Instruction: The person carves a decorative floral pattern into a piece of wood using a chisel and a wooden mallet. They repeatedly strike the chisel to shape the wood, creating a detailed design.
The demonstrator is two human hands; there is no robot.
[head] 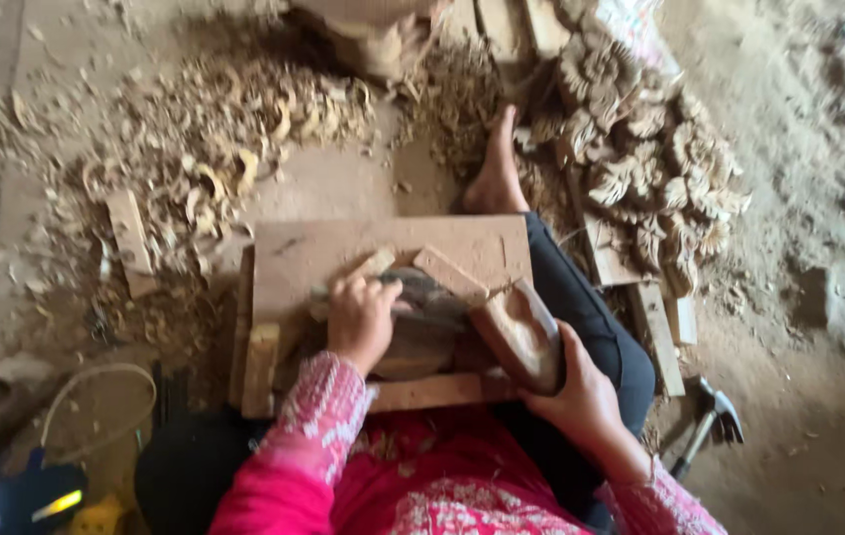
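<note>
The wood block sits in the right hand, fingers curled round its lower edge, on the board. The left hand is closed on what looks like a chisel, its blade just beyond the knuckles, touching the block.

The board on the lap is bare, matt wood, dusty and unvarnished. The block under the right hand is raw wood with a smoothly hollowed face. Curled wood shavings look dry and rough. The hammer head is dull metal. The sleeves are patterned pink cloth.
</note>
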